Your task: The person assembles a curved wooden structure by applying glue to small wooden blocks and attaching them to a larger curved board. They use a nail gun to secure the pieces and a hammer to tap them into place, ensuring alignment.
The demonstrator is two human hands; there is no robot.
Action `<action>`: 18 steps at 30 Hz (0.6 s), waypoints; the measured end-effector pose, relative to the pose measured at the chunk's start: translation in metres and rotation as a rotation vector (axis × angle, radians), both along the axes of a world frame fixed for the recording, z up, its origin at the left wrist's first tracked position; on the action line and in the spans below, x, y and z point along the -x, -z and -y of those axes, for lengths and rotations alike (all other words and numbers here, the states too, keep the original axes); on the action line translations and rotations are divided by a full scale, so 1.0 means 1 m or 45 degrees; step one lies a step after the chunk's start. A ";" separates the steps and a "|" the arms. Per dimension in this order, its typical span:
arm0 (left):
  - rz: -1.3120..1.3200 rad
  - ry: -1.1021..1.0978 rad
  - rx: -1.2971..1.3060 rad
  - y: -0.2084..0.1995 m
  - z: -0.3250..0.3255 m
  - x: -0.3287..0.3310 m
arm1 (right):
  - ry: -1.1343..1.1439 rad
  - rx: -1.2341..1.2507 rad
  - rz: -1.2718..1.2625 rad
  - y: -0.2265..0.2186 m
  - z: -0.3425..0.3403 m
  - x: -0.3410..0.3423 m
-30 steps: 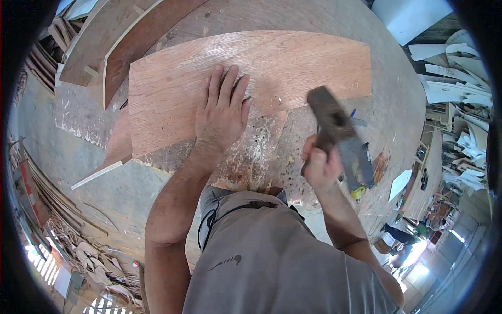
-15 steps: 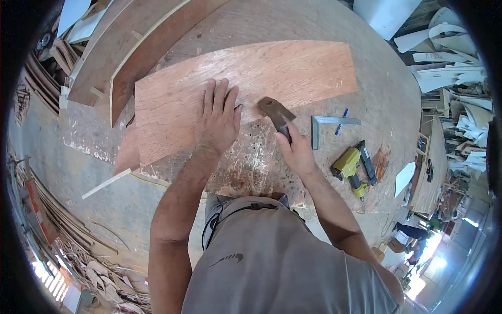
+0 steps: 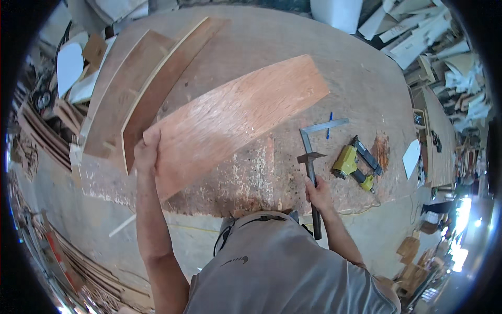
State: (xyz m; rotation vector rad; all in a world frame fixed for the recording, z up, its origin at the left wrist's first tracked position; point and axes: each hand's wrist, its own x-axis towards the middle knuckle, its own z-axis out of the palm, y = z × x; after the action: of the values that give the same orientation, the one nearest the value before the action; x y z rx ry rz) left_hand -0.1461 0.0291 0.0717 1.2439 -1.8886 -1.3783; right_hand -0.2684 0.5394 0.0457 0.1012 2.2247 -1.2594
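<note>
My left hand (image 3: 147, 153) grips the left edge of a reddish plywood panel (image 3: 235, 115), thumb on top and fingers hidden beneath. The panel has a curved far edge and slants up to the right; it appears tilted off the bench. In my right hand (image 3: 320, 193) is a hammer (image 3: 310, 170), held by its dark handle near the bench's front edge. Its thin, blade-like metal head points away from me. Just beyond the head lies a metal try square (image 3: 325, 125), with a blue pen (image 3: 330, 124) across its arm.
A green and black nail gun (image 3: 353, 163) lies on the right of the worn wooden bench (image 3: 251, 180), its hose trailing off the front. Curved plywood frames (image 3: 151, 83) stand at the far left. Offcuts (image 3: 413, 31) are piled beyond the bench.
My left hand has gone from lying flat on the panel to gripping its left edge, and the panel has turned. My right hand has drawn the hammer back toward me, off the panel.
</note>
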 end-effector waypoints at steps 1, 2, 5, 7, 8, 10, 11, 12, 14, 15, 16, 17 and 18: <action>-0.070 -0.086 -0.129 0.002 -0.004 0.000 | 0.024 0.037 -0.007 0.011 -0.001 -0.003; -0.139 -0.175 -0.259 0.001 -0.006 -0.003 | 0.042 0.077 -0.015 0.022 0.001 -0.005; -0.231 -0.158 -0.140 -0.001 -0.041 -0.030 | 0.170 0.199 0.050 0.023 0.014 -0.012; -0.269 -0.042 -0.001 -0.016 -0.081 -0.044 | 0.297 0.285 0.057 0.028 0.007 -0.012; -0.278 -0.014 0.080 -0.022 -0.095 -0.059 | 0.344 0.300 -0.011 0.023 0.008 -0.014; -0.257 0.034 0.181 -0.015 -0.117 -0.094 | 0.487 0.374 0.020 0.022 0.000 -0.015; -0.249 0.056 0.228 -0.009 -0.124 -0.108 | 0.556 0.406 0.031 0.022 -0.004 -0.011; -0.305 0.127 0.240 -0.003 -0.129 -0.126 | 0.535 0.388 0.029 0.022 -0.007 -0.008; -0.425 0.277 0.249 0.014 -0.140 -0.156 | 0.502 0.345 0.015 0.024 -0.012 -0.001; -0.295 0.391 0.337 0.021 -0.142 -0.168 | 0.477 0.335 0.034 0.025 -0.011 0.003; -0.158 0.507 0.414 0.027 -0.143 -0.184 | 0.453 0.321 0.058 0.024 -0.010 0.005; -0.020 0.625 0.484 0.033 -0.147 -0.197 | 0.427 0.306 0.083 0.022 -0.009 0.005; -0.101 0.540 0.318 0.044 -0.159 -0.206 | 0.455 0.202 0.079 0.019 -0.007 0.002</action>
State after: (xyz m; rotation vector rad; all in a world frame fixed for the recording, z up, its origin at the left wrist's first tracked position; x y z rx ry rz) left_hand 0.0601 0.1879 0.0273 0.6832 -2.2713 -1.3116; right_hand -0.2699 0.5469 0.0265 0.4872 2.1048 -1.5925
